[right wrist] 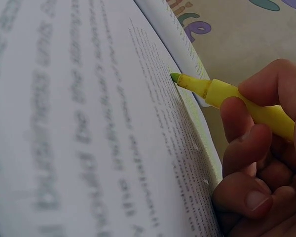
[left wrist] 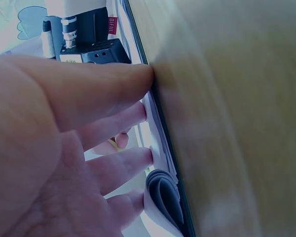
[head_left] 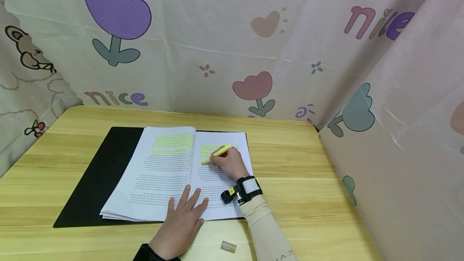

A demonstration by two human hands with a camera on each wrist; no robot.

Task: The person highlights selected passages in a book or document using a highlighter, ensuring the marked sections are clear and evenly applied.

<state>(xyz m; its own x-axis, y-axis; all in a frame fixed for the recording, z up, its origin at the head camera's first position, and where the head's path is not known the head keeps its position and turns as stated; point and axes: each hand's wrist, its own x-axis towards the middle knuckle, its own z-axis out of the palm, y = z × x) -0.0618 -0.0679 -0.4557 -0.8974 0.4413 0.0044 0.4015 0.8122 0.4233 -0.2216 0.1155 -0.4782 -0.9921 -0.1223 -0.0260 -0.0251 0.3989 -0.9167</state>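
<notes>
A stack of printed pages [head_left: 159, 188] lies spread on a black folder [head_left: 98, 180], with yellow-marked lines near the top of both sides. My right hand [head_left: 232, 163] pinches a yellow highlighter [head_left: 220, 151] between thumb and fingers. In the right wrist view the green-yellow tip of the highlighter [right wrist: 175, 77] is at the printed lines. My left hand [head_left: 182, 223] rests with spread, straight fingers on the lower edge of the pages near the centre fold. In the left wrist view the left thumb [left wrist: 103, 89] reaches the folder's edge, beside a curled page fold [left wrist: 163, 197].
A small translucent cap [head_left: 228, 246] lies on the wooden table [head_left: 308, 212] near the front, between the forearms. The right wrist wears a black camera strap [head_left: 250, 188]. Patterned cloth [head_left: 188, 19] hangs behind the table and along both sides.
</notes>
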